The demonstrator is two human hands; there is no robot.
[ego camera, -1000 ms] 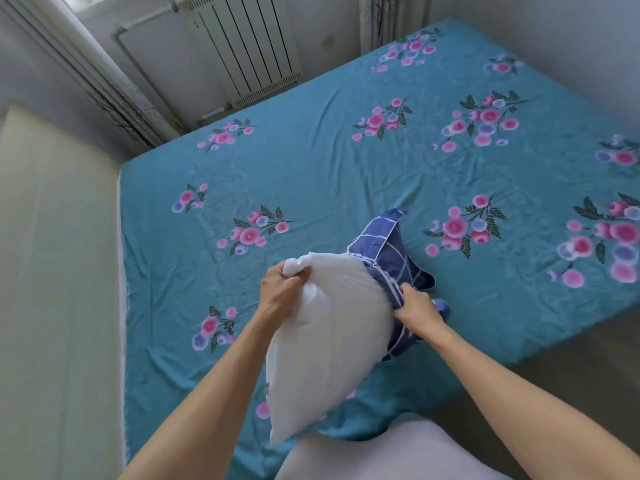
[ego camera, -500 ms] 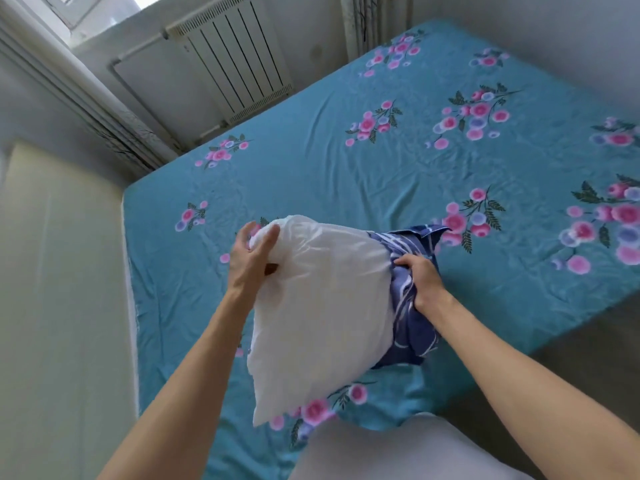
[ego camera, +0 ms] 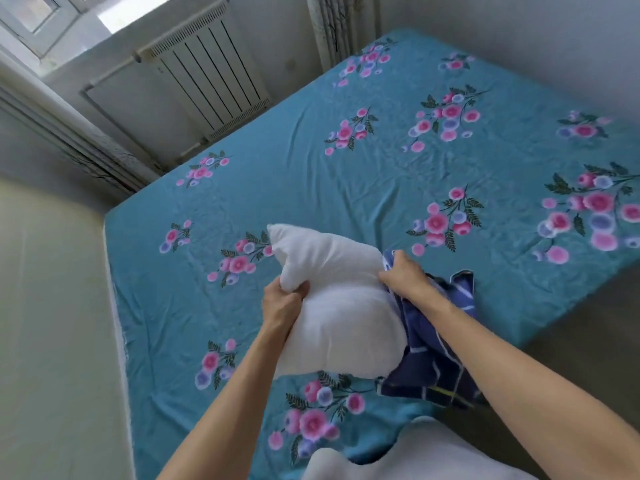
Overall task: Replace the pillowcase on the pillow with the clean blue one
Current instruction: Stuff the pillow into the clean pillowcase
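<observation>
We've got the white pillow [ego camera: 332,306] held up over the floral bed [ego camera: 346,188], near its front edge: left hand [ego camera: 282,306] grips it, right hand [ego camera: 403,277] clutches the blue pillowcase [ego camera: 436,344] bunched alongside. Radiator [ego camera: 204,74] is well back.

The pillow [ego camera: 332,306] is above the bed [ego camera: 346,174], between two hands. The pillowcase [ego camera: 436,355] is on its right end. The radiator [ego camera: 207,77] is behind the bed.

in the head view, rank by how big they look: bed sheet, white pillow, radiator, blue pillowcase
1. bed sheet
2. white pillow
3. radiator and blue pillowcase: look alike, unranked; the radiator is farther, the pillowcase bunched and partly hidden.
</observation>
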